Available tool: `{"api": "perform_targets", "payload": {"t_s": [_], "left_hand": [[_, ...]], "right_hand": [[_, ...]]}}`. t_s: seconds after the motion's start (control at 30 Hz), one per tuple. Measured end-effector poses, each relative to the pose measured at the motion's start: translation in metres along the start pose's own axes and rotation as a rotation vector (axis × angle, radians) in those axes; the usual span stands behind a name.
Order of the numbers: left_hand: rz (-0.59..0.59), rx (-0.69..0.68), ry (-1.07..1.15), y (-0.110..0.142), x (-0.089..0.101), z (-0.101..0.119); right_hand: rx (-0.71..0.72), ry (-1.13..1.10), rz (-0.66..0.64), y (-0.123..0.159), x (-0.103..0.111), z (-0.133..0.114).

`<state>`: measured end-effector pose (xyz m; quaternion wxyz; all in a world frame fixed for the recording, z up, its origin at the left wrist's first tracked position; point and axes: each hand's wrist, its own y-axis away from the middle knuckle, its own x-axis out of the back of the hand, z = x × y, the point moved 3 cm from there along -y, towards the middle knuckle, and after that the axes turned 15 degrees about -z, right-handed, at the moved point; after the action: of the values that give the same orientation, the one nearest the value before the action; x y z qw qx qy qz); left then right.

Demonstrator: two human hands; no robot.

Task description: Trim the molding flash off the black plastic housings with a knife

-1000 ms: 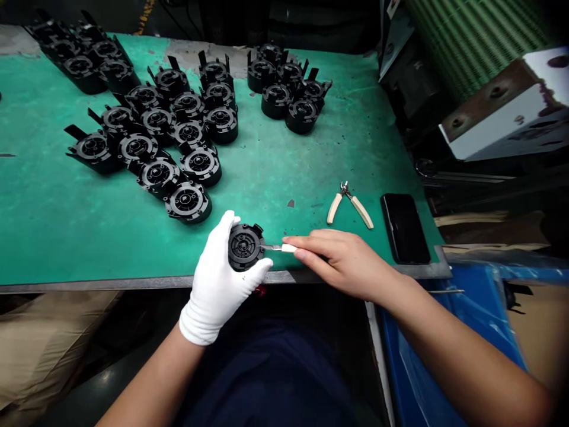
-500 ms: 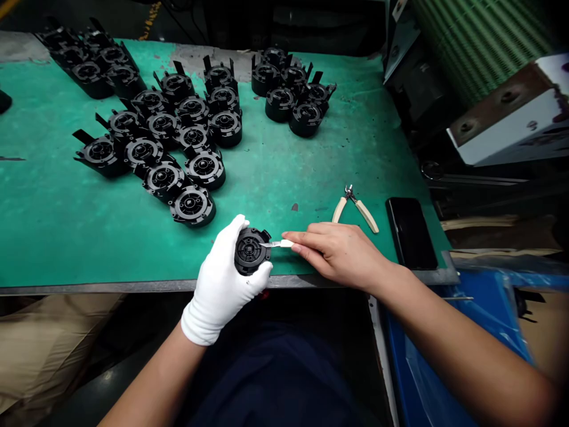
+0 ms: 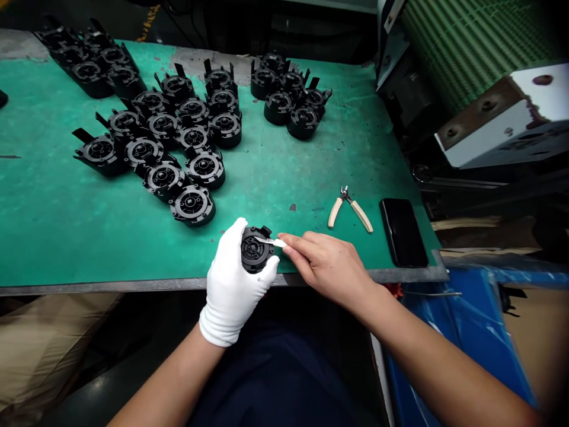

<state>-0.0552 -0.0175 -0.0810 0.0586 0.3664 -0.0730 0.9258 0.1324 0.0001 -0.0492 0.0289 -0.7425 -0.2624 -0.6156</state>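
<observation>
My left hand [image 3: 231, 284], in a white glove, is closed round a round black plastic part [image 3: 255, 251] held at the near edge of the green table [image 3: 53, 219]. My bare right hand [image 3: 326, 267] pinches a small knife [image 3: 269, 241] with a pale handle. Its thin blade rests on the top right rim of the part. Both hands sit close together just over the table's front edge.
Several matching black parts [image 3: 178, 136] stand in clusters across the middle and back of the table. Cutting pliers [image 3: 349, 204] with cream handles lie right of my hands, beside a black phone [image 3: 402, 231]. A machine [image 3: 480, 89] rises at the right; a blue bin [image 3: 466, 332] is below it.
The view shifted slightly. My hands and the part moved a little to the right, and the blade slid further onto the part's rim.
</observation>
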Motion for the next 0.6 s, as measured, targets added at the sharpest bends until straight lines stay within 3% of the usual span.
{"api": "perform_targets", "payload": {"t_s": [0.23, 0.43, 0.6], "left_hand": [[0.084, -0.003, -0.031, 0.001, -0.004, 0.003], [-0.221, -0.205, -0.005, -0.008, 0.015, -0.003], [-0.309, -0.206, 0.014, -0.014, 0.02, -0.007]], "right_hand": [[-0.112, -0.027, 0.02, -0.002, -0.003, -0.002], [-0.001, -0.294, -0.167, 0.016, 0.0, 0.011], [0.113, -0.284, -0.192, 0.022, 0.0, 0.011]]}}
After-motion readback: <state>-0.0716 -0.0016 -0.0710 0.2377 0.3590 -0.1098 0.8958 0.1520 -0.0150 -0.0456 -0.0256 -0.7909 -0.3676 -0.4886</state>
